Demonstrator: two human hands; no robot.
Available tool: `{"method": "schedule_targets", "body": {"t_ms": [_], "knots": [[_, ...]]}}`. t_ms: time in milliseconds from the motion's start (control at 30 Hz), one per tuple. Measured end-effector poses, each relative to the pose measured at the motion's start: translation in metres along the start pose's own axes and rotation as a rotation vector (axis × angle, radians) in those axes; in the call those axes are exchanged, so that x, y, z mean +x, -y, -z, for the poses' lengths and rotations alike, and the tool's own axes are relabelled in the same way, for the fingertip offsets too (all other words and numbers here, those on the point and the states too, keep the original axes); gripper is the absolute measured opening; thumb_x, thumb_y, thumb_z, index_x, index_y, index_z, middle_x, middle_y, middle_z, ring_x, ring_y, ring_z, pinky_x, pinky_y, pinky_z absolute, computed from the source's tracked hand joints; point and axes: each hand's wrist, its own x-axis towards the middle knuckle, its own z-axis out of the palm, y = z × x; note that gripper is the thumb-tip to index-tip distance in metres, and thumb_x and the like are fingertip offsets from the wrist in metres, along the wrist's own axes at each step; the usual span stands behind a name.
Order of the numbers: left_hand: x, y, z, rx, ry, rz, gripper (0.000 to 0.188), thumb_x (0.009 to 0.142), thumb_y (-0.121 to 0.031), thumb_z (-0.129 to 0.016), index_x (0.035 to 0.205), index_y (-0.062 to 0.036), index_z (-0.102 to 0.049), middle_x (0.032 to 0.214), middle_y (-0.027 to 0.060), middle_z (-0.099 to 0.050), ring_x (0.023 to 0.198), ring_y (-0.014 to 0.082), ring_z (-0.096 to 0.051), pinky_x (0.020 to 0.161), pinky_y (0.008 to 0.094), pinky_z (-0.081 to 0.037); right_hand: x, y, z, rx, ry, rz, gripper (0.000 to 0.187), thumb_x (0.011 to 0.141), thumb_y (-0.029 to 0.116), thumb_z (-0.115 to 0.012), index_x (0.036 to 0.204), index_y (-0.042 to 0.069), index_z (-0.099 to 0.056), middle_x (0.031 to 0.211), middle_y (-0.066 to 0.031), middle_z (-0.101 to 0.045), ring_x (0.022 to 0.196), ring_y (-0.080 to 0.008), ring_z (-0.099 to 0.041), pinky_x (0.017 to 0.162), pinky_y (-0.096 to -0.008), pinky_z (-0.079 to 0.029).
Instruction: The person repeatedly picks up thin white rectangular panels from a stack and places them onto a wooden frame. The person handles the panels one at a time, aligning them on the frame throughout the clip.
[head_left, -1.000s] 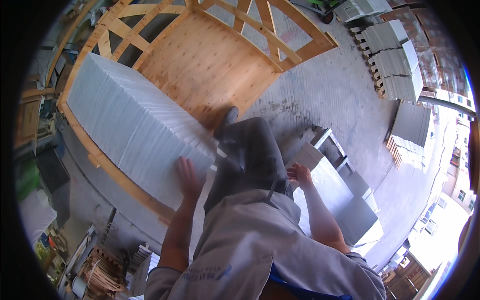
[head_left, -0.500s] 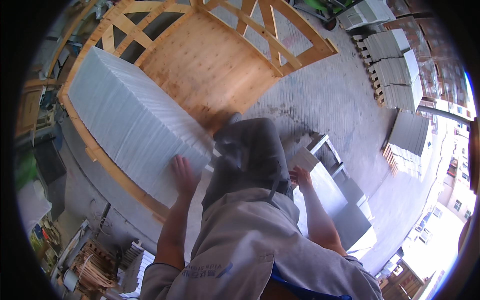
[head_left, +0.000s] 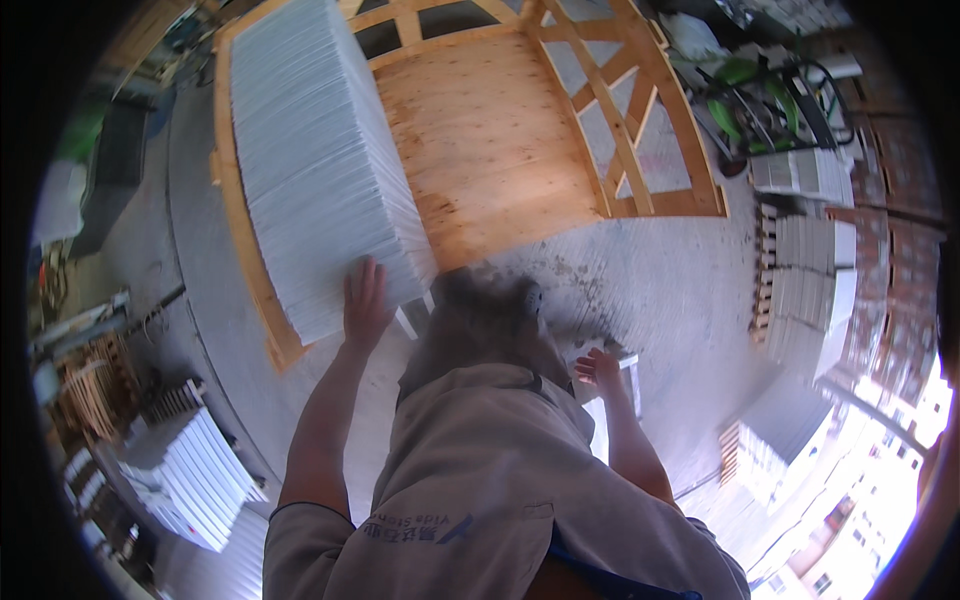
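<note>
A long row of thin, pale grey stone tiles (head_left: 310,150), packed face to face, stands along the left side of a wooden crate (head_left: 490,150). My left hand (head_left: 368,300) lies on the near end of that row with its fingers stretched out and pressed against the tiles. My right hand (head_left: 598,370) hangs beside my right thigh, fingers loosely apart, holding nothing. Behind the right forearm, a pale block and a metal frame (head_left: 630,375) are partly hidden.
Slatted crate sides (head_left: 640,110) rise at the far right. Tile stacks on pallets (head_left: 800,290) line the right, with a green wheeled machine (head_left: 755,105) beyond. More pale slabs (head_left: 195,480) stand at lower left. Dark debris (head_left: 570,285) litters the concrete floor.
My view has turned, so the crate and tile row now appear more upright and further right. My left hand stays on the row's near end. The pale block at right is now mostly hidden.
</note>
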Motion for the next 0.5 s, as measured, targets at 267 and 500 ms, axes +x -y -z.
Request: {"method": "schedule_targets", "body": {"t_ms": [267,500], "knots": [[-0.085,-0.112,-0.027,0.039,0.058,0.501,0.065,0.075,-0.026,-0.062,0.129,0.0014,-0.038,0.143,0.0204,-0.025,0.134,0.0348,-0.022,0.105,0.0528,-0.022,0.036,0.101,0.023,-0.178,0.098,0.141,0.042,0.089,0.033,-0.051,0.112,-0.001,-0.047,0.096,-0.0181,-0.062,0.074,-0.027,-0.064,0.055,-0.0336,-0.054],[-0.178,-0.182,-0.103,-0.77,0.42,1.2,0.041,0.08,-0.034,-0.055,0.104,-0.001,-0.061,0.099,0.0202,-0.062,0.09,0.0344,-0.06,0.076,0.0425,-0.046,0.049,0.093,0.07,-0.351,0.138,0.038,0.044,0.088,0.034,-0.053,0.11,-0.004,-0.048,0.095,-0.0171,-0.063,0.073,-0.0262,-0.065,0.058,-0.0356,-0.054]]}}
